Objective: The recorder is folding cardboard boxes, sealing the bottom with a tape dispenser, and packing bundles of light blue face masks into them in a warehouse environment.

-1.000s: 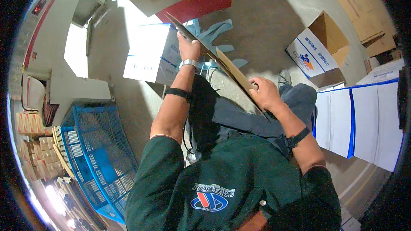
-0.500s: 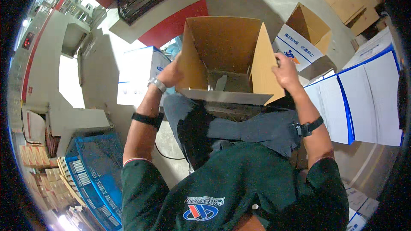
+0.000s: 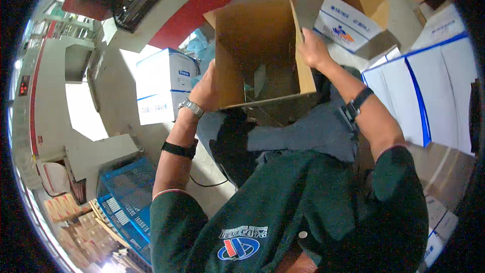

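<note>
Cardboard box [image 3: 256,28]: raised above the lap, between both hands, opening toward the wearer
Left hand [image 3: 205,89]: fingers grasping its left wall
Right hand [image 3: 312,50]: fingers grasping its right wall
Open carton [image 3: 343,23]: blue print, blue-and-orange emblem
White box [image 3: 157,83]: blue print
Shirt [image 3: 313,197]: red-and-blue oval badge, white lettering

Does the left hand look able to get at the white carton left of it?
Probably, once it lets go: the left hand holds the left side of the open cardboard box, but nothing visible lies between it and the white carton.

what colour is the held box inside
The held box is brown inside, shown in the head view.
</note>
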### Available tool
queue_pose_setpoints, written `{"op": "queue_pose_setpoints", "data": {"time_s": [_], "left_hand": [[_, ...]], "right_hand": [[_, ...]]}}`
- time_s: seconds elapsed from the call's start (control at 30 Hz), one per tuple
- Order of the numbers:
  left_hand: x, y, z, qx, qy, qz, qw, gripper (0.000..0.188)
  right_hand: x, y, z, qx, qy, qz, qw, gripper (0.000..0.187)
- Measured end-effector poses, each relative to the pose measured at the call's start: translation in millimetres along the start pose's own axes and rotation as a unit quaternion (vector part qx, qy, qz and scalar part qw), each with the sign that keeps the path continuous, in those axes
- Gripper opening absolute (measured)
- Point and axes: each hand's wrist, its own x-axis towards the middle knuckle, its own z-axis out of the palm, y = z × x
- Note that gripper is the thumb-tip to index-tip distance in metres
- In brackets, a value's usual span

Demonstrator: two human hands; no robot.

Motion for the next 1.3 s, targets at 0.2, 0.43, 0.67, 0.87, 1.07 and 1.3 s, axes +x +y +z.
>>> {"op": "queue_pose_setpoints", "data": {"time_s": [0.2,0.43,0.67,0.87,1.07,1.3], "left_hand": [[-19.6,-37.6,19.8,0.167,-0.047,0.045,0.984,0.055],[8.2,11.4,25.2,0.204,-0.051,-0.001,0.978,0.068],[56.2,62.0,34.7,0.051,-0.159,-0.222,0.961,0.095],[121.8,45.6,61.7,0.023,-0.165,-0.18,0.97,0.081],[167.5,0.9,87.2,-0.006,-0.219,-0.182,0.959,0.067],[185.4,-43.4,103.9,-0.064,-0.197,-0.193,0.959,0.051]], "right_hand": [[31.5,-12.4,10.9,-0.034,0.003,0.041,0.999,0.057],[27.9,-23.7,9.7,-0.074,-0.002,0.093,0.993,0.055],[-7.3,4.2,94.2,-0.087,-0.148,-0.004,0.985,0.085],[-34.1,9.0,82.0,0.047,-0.167,0.015,0.985,0.036],[-96.4,12.1,-8.5,0.365,-0.097,0.083,0.922,0.02],[-137.8,-67.6,-8.9,-0.066,-0.019,-0.209,0.975,0.045]]}}
